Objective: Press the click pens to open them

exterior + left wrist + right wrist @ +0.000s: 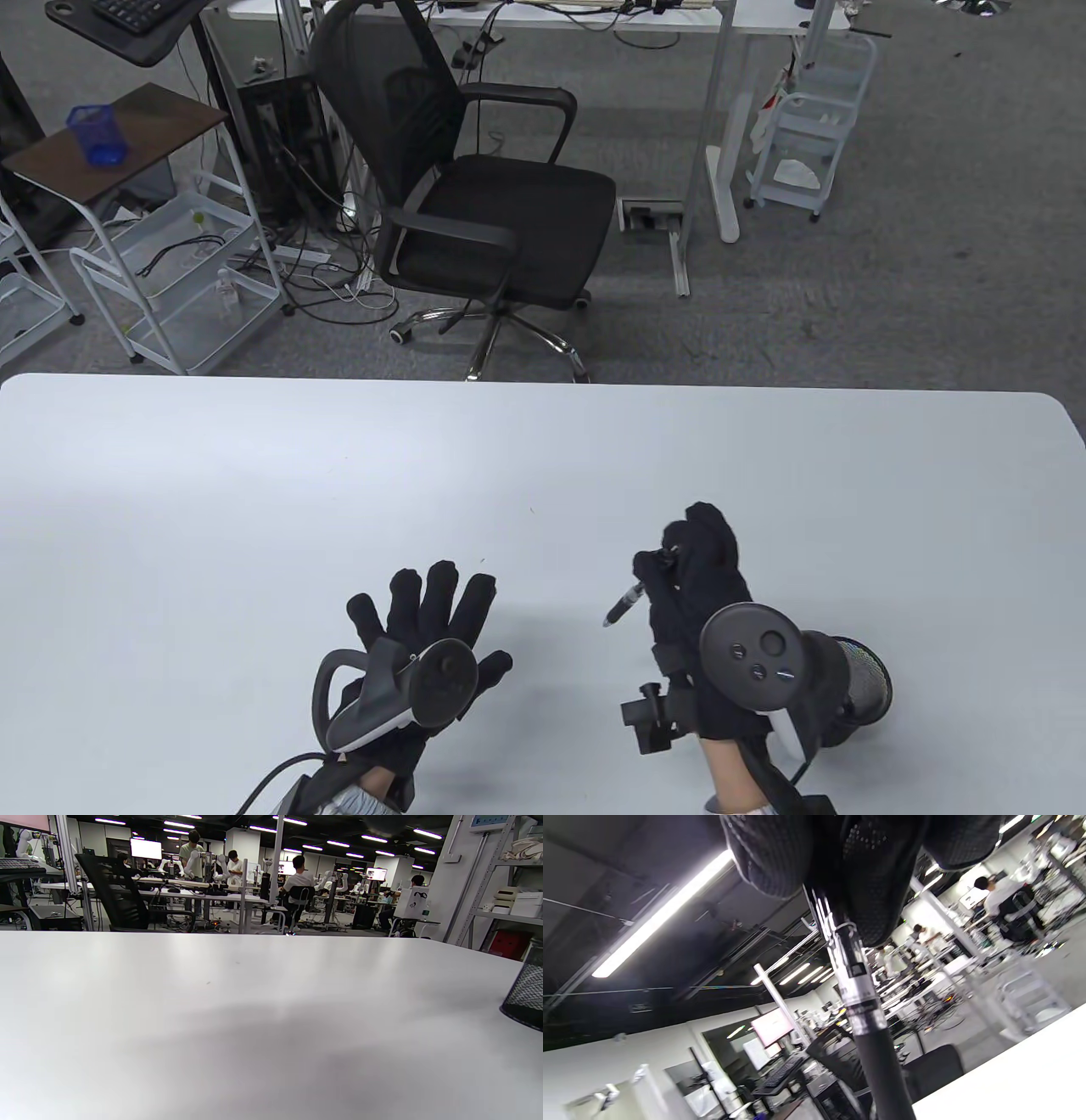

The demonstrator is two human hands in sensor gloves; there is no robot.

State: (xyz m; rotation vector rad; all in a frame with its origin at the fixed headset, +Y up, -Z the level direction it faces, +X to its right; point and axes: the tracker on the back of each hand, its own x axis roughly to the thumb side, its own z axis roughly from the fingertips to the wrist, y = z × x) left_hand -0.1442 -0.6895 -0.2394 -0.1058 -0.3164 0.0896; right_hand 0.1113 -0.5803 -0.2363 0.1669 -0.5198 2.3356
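Left hand (424, 632): palm down, fingers spread and straight, low over table, holding nothing; tracker strapped on back. Right hand (700, 586): raised off table, fingers curled into loose fist around pen (625, 603), thumb at pen's upper end; tracker on back of hand. In right wrist view, gloved fingers (878, 878) wrap pen's upper barrel.

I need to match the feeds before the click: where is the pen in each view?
Table view: the pen sits right of centre near the bottom, gripped by the right hand, tip pointing lower left.
Left wrist view: not in it.
Right wrist view: centre, running from the gloved fingers to the bottom edge.
Shared landmark: the white table.
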